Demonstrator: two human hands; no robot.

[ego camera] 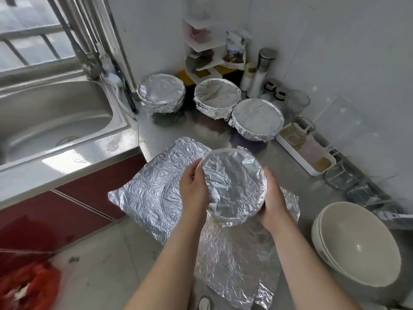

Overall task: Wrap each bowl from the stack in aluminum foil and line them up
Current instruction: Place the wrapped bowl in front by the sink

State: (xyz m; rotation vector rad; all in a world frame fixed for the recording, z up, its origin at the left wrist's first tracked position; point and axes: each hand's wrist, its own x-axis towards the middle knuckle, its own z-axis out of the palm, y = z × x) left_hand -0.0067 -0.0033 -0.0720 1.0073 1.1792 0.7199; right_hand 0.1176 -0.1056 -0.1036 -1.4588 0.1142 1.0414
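A foil-wrapped bowl [232, 184] is held between both hands above the steel counter. My left hand [193, 186] grips its left side and my right hand [273, 195] cups its right side. Loose crinkled foil sheets [154, 186] lie under and around it, partly hanging over the counter edge. Three wrapped bowls stand farther back: one at the left [161, 91], one in the middle [217, 96], one at the right [257, 118]. A stack of bare cream bowls [355, 242] sits at the near right.
A steel sink [51, 117] with a tap fills the left. A corner rack, bottles and jars [259, 77] crowd the back. A white tray [312, 162] and glass containers line the right wall. A red bag [29, 285] lies on the floor.
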